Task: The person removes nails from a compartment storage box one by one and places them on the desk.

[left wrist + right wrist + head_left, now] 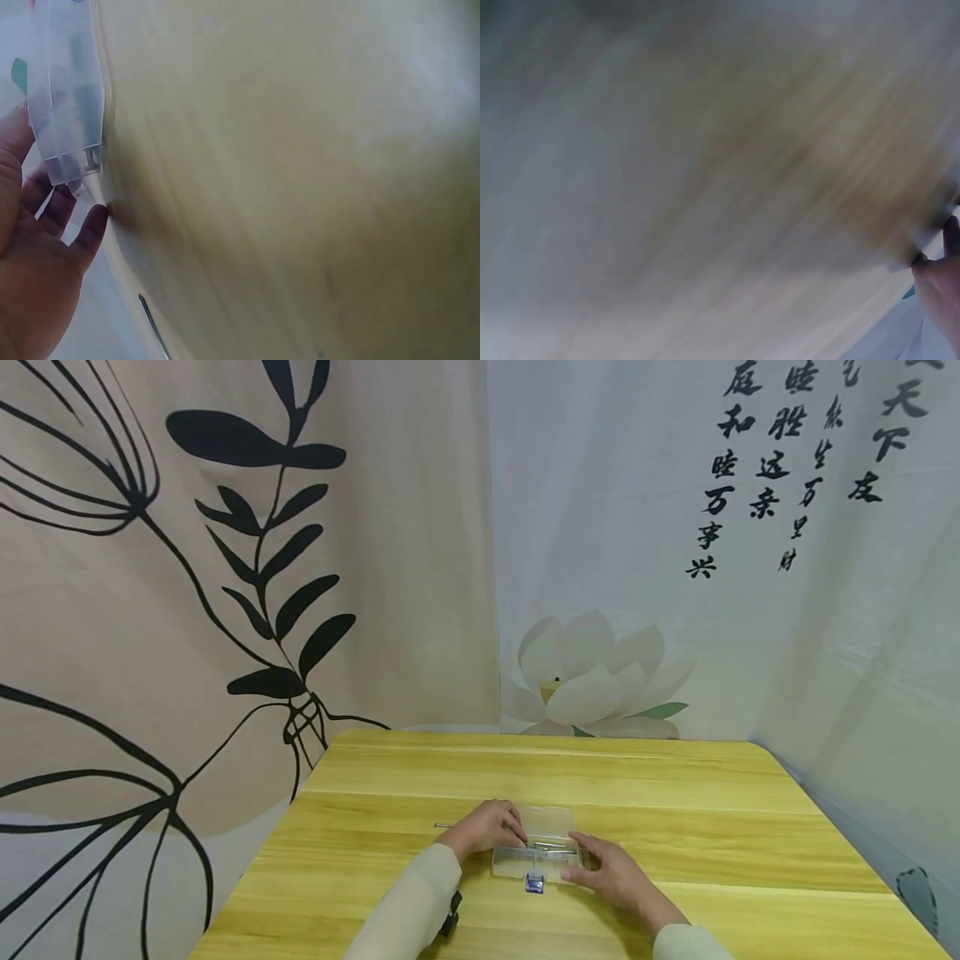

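A clear plastic box stands on the table with its lid raised at the back. Thin metal pieces lie inside it. My left hand is at the box's rear left, fingers pointing down at the inside. In the left wrist view, the box hides the tips of some of its fingers, and a small metal piece shows through one end. My right hand grips the box's right end, thumb in front and a finger behind. Only a thumb and finger show at the right wrist view's edge.
A blue tag-like piece is at the box's front. Left of my left hand lies a thin metal rod, its pointed tip also seen in the left wrist view. The wooden table ends at printed curtains.
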Demonstrator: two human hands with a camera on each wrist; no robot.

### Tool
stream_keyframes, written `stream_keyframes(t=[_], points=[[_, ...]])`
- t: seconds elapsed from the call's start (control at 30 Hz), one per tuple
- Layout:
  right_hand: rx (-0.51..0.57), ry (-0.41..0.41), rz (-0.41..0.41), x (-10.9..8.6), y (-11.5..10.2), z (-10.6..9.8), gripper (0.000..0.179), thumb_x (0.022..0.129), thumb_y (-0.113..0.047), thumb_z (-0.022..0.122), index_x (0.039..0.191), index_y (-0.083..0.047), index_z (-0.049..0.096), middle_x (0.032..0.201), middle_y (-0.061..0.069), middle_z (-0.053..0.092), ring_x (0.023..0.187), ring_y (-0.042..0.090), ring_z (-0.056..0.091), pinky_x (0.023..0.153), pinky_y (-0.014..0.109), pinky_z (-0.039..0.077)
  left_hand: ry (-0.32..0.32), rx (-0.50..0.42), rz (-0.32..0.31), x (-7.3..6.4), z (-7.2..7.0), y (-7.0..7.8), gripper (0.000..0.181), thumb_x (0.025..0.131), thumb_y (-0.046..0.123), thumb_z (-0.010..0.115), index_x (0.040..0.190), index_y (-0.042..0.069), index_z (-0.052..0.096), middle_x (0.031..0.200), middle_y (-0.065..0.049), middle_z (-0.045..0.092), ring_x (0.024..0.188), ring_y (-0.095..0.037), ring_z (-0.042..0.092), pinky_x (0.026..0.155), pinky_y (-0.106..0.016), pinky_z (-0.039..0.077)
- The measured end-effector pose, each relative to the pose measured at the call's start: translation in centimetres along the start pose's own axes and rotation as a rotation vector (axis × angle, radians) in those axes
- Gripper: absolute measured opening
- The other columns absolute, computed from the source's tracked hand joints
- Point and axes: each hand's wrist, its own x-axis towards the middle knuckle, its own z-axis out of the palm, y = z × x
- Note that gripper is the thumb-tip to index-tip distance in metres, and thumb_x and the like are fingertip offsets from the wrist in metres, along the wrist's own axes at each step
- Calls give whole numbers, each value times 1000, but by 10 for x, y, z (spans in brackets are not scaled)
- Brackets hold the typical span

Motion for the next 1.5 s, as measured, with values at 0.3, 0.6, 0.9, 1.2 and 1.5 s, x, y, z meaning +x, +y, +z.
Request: stream_keyframes(t=[0.3,0.6,0.9,1.2,1.5], points=[[32,-9,35,-3,2,2,73,85,-40,77,143,-4,52,141,26,50,131,47,43,106,61,32,-31,115,38,1,1,6,4,85,13,79,88,13,82,97,11,57,91,-6,50,85,-25,45],[35,-9,35,-6,4,1,72,86,-38,77,143,-3,51,141,28,49,132,49,42,106,63,30,-22,170,61,1,6,7,6,86,20,78,87,15,81,96,12,56,91,-5,49,84,-24,45],[47,-5,65,-6,4,0,73,85,-41,77,144,-6,51,142,26,49,132,48,41,106,63,30,-11,212,66,1,6,9,6,88,23,77,85,18,79,99,12,56,95,-7,48,90,-28,43],[32,-8,64,-6,-1,-3,73,85,-41,77,144,-6,51,143,26,48,132,49,41,106,63,29,-29,276,102,1,2,10,6,91,21,74,87,19,78,96,12,55,93,-6,48,88,-26,43],[27,-17,64,-2,0,-1,75,85,-43,77,145,-8,51,144,24,48,133,47,41,107,61,30,-48,282,101,-2,-2,11,6,92,21,73,90,17,79,95,11,57,89,-4,51,85,-24,46]])
